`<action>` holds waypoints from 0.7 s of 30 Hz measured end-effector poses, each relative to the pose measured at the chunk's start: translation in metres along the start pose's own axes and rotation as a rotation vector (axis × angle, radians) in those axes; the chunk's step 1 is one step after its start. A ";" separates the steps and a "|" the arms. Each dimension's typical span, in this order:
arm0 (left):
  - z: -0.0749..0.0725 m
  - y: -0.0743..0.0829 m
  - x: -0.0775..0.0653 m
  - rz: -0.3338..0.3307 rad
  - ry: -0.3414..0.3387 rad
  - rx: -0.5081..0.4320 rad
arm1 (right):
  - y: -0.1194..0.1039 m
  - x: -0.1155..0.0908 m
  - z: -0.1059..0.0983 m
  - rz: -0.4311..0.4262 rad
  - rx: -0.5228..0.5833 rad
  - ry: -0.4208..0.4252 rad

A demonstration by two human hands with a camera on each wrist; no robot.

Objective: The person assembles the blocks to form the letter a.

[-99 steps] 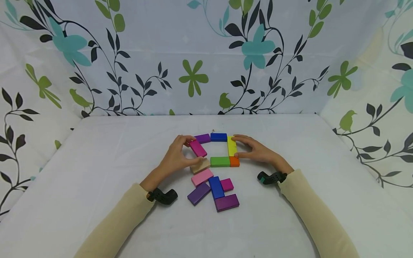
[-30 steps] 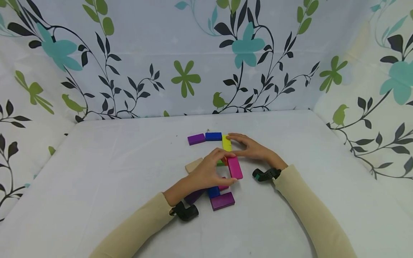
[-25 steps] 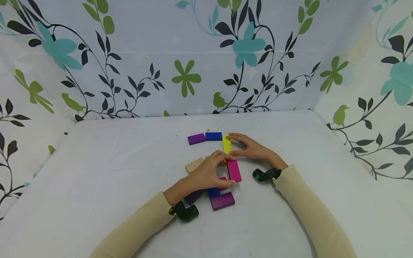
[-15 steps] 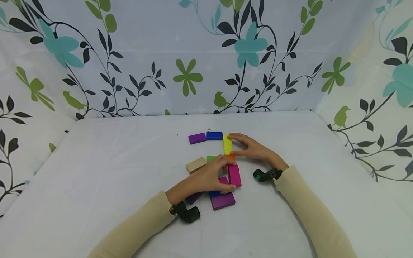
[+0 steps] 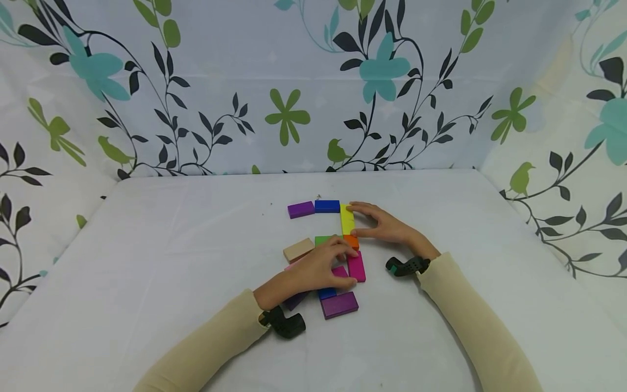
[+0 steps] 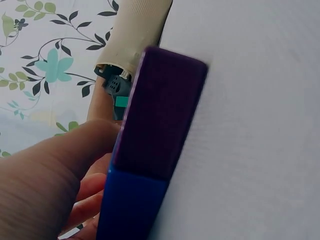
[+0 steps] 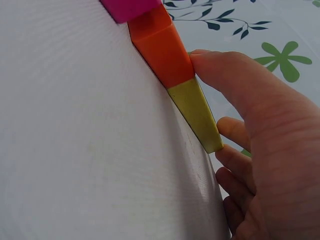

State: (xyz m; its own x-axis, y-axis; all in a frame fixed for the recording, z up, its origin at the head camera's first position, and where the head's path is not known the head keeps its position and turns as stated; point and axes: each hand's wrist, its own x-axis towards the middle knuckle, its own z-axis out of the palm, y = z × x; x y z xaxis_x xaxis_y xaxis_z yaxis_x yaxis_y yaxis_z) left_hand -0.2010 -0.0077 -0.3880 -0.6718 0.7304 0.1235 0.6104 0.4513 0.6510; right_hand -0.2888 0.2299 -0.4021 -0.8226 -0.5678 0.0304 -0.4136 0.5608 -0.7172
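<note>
The tan block (image 5: pixel 298 250) lay aslant toward the left of the group on the tabletop (image 5: pixel 196 245). Just right of it, my left hand (image 5: pixel 313 269) arched across the cluster, hiding part of the green block (image 5: pixel 328 240), with the short magenta block (image 5: pixel 339 271) showing between thumb and fingers. The lower purple block (image 5: pixel 339 305) lay just on my side of that thumb. I had this grip spread about as wide as the long magenta block (image 5: pixel 356 267) was long, pinching it end to end, fingers at its far end and thumb at its near one.

That block lay at the right tip of my left grip, its long axis running away from me, far end leaning slightly left. It sat just on my side of the orange block (image 5: pixel 350 242), roughly in line with it and the yellow block (image 5: pixel 346 219) beyond; I judged this line the relation that mattered. My fingers covered some of the seam, so I could not tell whether magenta and orange touched.

Farther right, my right hand (image 5: pixel 384 224) curled about the yellow block, fingers at its far end, thumb by the joint with the orange; how firmly, I could not tell.
</note>
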 end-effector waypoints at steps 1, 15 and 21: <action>0.000 -0.001 0.000 -0.001 0.007 -0.002 | 0.000 0.000 0.000 0.001 0.000 0.000; 0.006 -0.002 0.002 0.010 0.061 0.007 | 0.001 0.000 0.001 0.001 -0.011 -0.001; 0.007 -0.001 0.003 0.007 0.077 0.030 | 0.001 0.001 0.001 -0.006 -0.003 0.002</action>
State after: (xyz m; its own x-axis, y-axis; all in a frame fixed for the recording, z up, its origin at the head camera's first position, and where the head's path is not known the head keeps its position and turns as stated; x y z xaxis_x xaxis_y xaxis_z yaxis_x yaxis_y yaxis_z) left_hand -0.2009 -0.0024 -0.3938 -0.6969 0.6925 0.1863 0.6270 0.4623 0.6270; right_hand -0.2896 0.2298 -0.4034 -0.8208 -0.5700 0.0361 -0.4197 0.5591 -0.7150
